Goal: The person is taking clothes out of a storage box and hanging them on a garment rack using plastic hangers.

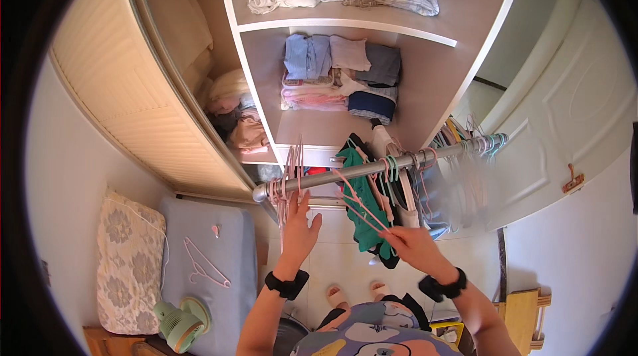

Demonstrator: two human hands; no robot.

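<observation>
A metal clothes rail (359,171) runs across the picture in front of me. My left hand (300,229) reaches up to the pink hangers (285,206) bunched at the rail's left end; whether its fingers grip one is unclear. In my right hand (413,249) is a pink plastic hanger (361,204) with no garment on it, its hook end close below the rail. Behind it hang a green garment (366,221) and dark and white clothes. More pink and mint hangers hang farther right.
Open wardrobe shelves hold folded clothes (306,57) beyond the rail. At left is a bed (229,236) with a loose pink hanger (205,266), a patterned pillow (130,266) and a green fan (182,328). A white door (553,106) stands at right, a wooden folding piece (521,316) below it.
</observation>
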